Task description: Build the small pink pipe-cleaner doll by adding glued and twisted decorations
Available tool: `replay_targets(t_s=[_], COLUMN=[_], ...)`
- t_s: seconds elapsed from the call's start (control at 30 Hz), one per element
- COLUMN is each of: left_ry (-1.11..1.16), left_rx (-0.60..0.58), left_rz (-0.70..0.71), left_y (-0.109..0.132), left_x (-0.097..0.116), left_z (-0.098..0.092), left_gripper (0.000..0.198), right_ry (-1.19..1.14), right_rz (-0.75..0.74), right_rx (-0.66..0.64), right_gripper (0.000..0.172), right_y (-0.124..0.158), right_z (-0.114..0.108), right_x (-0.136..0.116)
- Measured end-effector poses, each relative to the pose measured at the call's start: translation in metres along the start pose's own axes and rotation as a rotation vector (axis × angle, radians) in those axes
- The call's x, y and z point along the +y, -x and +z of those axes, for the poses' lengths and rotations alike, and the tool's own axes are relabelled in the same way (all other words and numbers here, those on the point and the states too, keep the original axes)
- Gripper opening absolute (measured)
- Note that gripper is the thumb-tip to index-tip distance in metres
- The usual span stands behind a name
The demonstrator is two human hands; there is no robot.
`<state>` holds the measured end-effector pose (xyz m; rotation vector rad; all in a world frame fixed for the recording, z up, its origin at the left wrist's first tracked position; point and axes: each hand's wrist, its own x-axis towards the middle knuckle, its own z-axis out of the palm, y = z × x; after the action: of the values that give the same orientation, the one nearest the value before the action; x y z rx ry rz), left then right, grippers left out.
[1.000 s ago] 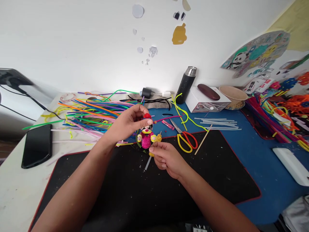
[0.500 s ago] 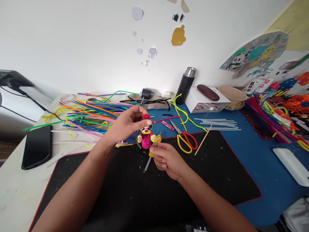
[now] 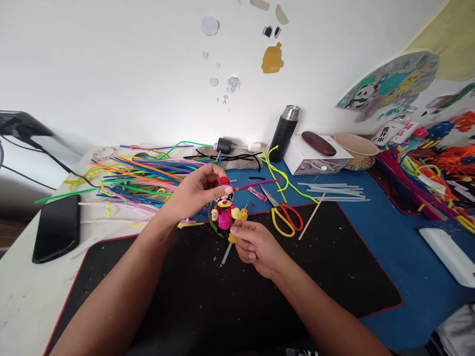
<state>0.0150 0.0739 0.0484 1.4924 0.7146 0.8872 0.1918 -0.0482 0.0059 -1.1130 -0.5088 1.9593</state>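
Note:
A small pipe-cleaner doll (image 3: 224, 216) with a magenta body, yellow-and-white arms, a black-marked face and a red top stands upright over the black mat. My left hand (image 3: 202, 190) is closed on its head from the upper left, thumb across the red top. My right hand (image 3: 256, 247) pinches the doll's lower right part, and its fingers hide what exactly they hold. Yellow fuzzy pieces (image 3: 242, 214) show beside and below those fingertips. A pale translucent glue stick (image 3: 226, 253) lies on the mat just under the doll.
Scissors (image 3: 284, 215) with red and yellow handles and a wooden stick (image 3: 312, 216) lie right of my hands. Bundled colourful pipe cleaners (image 3: 144, 173) spread at left beside a phone (image 3: 57, 228). A black thermos (image 3: 285, 133), white box (image 3: 319, 154) and glue sticks (image 3: 336, 192) sit behind.
Both hands keep their hold on the doll, with almost no movement. The whole view has shifted slightly.

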Motion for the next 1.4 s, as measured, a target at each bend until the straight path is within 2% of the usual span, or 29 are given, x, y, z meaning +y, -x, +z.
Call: replay_targets(t_s=[0.7, 1.1, 1.4], left_ry=[-0.028, -0.030, -0.079], left_rx=[0.035, 0.100, 0.100], left_rz=[-0.007, 0.007, 0.020], left_y=[0.001, 0.001, 0.004], left_x=[0.001, 0.005, 0.011], left_z=[-0.001, -0.003, 0.004], left_gripper=[0.039, 0.044, 0.042], right_ry=[0.007, 0.037, 0.036], right_rz=[-0.033, -0.074, -0.086], right_rx=[0.010, 0.033, 0.048], right_gripper=[0.038, 0.043, 0.045], right_y=[0.000, 0.002, 0.002], right_z=[0.001, 0.001, 0.006], right_x=[0.002, 0.003, 0.005])
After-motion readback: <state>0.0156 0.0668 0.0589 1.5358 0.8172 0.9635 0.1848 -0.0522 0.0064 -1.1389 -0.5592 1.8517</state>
